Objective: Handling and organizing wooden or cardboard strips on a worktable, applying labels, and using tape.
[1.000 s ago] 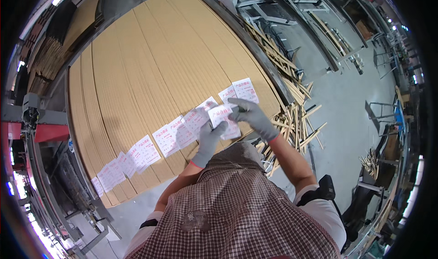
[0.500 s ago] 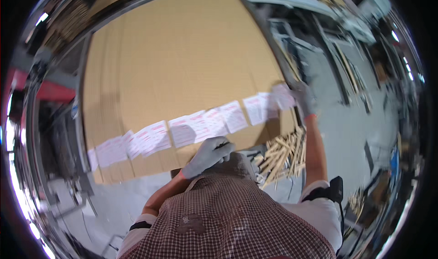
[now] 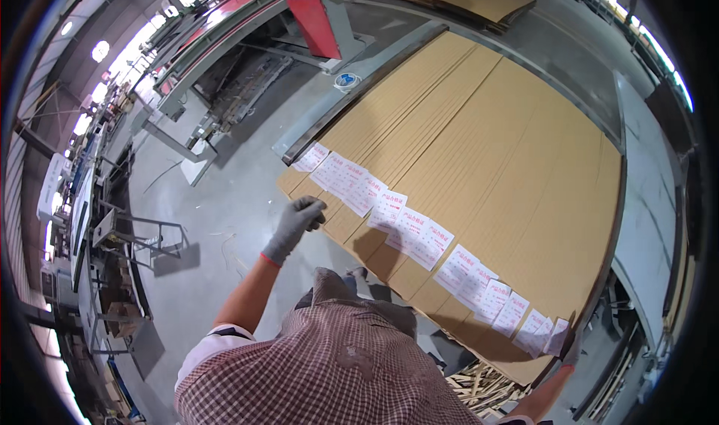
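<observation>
A row of white paper slips with red print (image 3: 416, 234) lies across the near part of a large brown cardboard sheet (image 3: 509, 148). Some slips overlap. Beyond the left end of the row, off the sheet's near edge, my left hand (image 3: 298, 226) hangs in a grey glove with its fingers curled closed. Whether anything is inside those fingers is hidden. My right hand (image 3: 573, 348), also gloved, is at the sheet's right edge beside the last slip (image 3: 556, 337). Its fingers are mostly out of sight there.
The sheet lies on a metal-framed table (image 3: 359, 95). Thin wooden strips (image 3: 487, 387) are heaped below its near right corner. A machine with a red panel (image 3: 314, 26) stands far left, a tape roll (image 3: 346, 81) sits by the frame, and more cardboard (image 3: 483, 2) is stacked behind.
My view has swung to the left, so the sheet now sits further right and slanted. My left hand has moved away from my apron, out to the left. My right hand stays near the row's right end.
</observation>
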Demonstrator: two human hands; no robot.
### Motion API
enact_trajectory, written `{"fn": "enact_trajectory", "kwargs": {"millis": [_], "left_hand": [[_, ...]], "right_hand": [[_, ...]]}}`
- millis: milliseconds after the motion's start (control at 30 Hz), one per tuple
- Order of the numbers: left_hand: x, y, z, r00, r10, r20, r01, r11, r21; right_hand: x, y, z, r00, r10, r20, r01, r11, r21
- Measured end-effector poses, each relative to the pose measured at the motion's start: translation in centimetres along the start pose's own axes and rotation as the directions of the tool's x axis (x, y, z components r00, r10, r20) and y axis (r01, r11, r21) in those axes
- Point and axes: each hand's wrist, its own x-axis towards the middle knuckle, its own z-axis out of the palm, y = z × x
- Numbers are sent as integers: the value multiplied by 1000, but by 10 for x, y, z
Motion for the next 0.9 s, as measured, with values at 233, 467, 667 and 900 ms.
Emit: {"fn": "enact_trajectory", "kwargs": {"millis": [233,467,667,900], "left_hand": [[183,26,-13,958,260,118,-258,965,-39],[165,32,23,391,33,920,-218,974,58],[65,-35,-10,-460,-392,797,-280,916,289],[40,-145,-115,-327,-728,602,-408,683,605]], "right_hand": [[-134,-73,22,560,250,790,-109,-923,369],[-258,242,-370,-157,-774,614,-68,-612,-788],[-488,291,-746,-779,-515,357,-306,-185,-934],[-513,264,-907,-395,-893,215,748,-449,-488]]}}
